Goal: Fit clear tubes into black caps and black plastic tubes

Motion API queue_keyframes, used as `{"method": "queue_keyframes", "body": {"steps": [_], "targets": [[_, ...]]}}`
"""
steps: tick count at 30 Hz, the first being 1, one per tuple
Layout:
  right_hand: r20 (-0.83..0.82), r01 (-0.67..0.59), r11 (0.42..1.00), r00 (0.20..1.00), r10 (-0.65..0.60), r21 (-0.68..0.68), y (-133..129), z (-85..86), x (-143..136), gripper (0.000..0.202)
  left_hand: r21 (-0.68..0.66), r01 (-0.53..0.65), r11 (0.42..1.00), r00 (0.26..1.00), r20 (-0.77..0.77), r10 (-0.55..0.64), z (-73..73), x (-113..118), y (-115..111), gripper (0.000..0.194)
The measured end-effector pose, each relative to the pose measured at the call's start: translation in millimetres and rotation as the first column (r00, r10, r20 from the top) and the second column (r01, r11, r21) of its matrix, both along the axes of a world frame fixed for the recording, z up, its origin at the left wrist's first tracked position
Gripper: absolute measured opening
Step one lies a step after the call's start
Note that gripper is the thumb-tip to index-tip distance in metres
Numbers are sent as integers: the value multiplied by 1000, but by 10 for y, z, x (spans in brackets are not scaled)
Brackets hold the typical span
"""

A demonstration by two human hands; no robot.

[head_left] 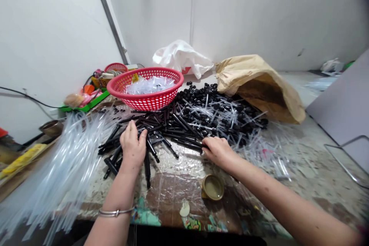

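A loose pile of black plastic tubes [184, 143], some with narrower, stepped ends, lies across the middle of the table. My left hand [133, 144] rests on the pile's left part, fingers stretched forward and thumb apart. Several tubes fan out toward me beside and below it. At the pile's right end, my right hand [217, 149] has its fingers curled at the ends of black tubes; its fingertips are partly hidden. Behind it spreads a heap of small black caps with thin clear straws [221, 113]. A small round cup of clear liquid [212, 187] stands nearer to me.
A red perforated basket [145, 102] holding clear pieces stands behind the tubes. Long clear plastic tubes [63, 161] hang over the table's left front edge. An open brown paper bag [259, 80] lies back right, a white plastic bag [181, 57] behind. A green tray [89, 103] sits left.
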State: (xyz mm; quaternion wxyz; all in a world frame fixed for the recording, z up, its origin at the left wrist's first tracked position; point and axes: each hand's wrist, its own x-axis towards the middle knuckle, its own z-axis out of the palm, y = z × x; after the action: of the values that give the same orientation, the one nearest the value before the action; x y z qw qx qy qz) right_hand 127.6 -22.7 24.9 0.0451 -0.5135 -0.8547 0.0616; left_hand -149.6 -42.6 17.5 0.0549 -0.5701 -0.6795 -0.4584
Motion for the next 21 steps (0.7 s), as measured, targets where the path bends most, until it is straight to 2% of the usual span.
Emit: {"method": "queue_keyframes", "body": {"steps": [2, 4, 5, 6, 8, 10, 11, 12, 13, 16, 18, 21], "targets": [[-45, 8, 1000, 999, -8, 9, -3, 124, 49, 20, 76, 83, 994, 995, -58, -79, 86, 194, -78, 57], [-110, -37, 998, 993, 43, 49, -78, 233, 67, 19, 99, 265, 959, 964, -37, -262, 162, 474, -192, 52], [-147, -77, 994, 985, 88, 81, -139, 268, 61, 17, 74, 381, 922, 924, 3, -382, 184, 622, -248, 52], [-187, -120, 986, 972, 141, 118, -210, 286, 46, 14, 17, 492, 870, 868, 71, -492, 192, 762, -297, 51], [-274, -191, 964, 932, 238, 186, -356, 274, 9, 7, -147, 653, 743, 748, 277, -603, 166, 992, -367, 45], [-380, -213, 948, 878, 292, 235, -467, 223, 13, 5, -277, 769, 576, 630, 481, -609, 105, 1129, -405, 38], [-436, -198, 947, 851, 294, 253, -497, 191, 49, 7, -298, 805, 514, 584, 558, -590, 71, 1163, -421, 37], [-486, -167, 951, 829, 278, 260, -508, 158, 115, 13, -294, 823, 487, 552, 616, -562, 39, 1177, -438, 37], [-523, -123, 959, 817, 243, 254, -498, 122, 211, 20, -273, 822, 500, 538, 660, -525, 11, 1173, -459, 38], [-520, 66, 978, 853, 47, 197, -366, -29, 642, 23, -199, 723, 662, 517, 791, -326, -58, 1099, -546, 43], [-410, 219, 955, 904, -121, 200, -224, -164, 944, 21, -168, 662, 730, 431, 882, -188, -109, 1046, -610, 43], [-292, 402, 892, 895, -336, 205, -15, -345, 1196, 24, -98, 618, 780, 276, 956, -98, -207, 1029, -675, 38]]}}
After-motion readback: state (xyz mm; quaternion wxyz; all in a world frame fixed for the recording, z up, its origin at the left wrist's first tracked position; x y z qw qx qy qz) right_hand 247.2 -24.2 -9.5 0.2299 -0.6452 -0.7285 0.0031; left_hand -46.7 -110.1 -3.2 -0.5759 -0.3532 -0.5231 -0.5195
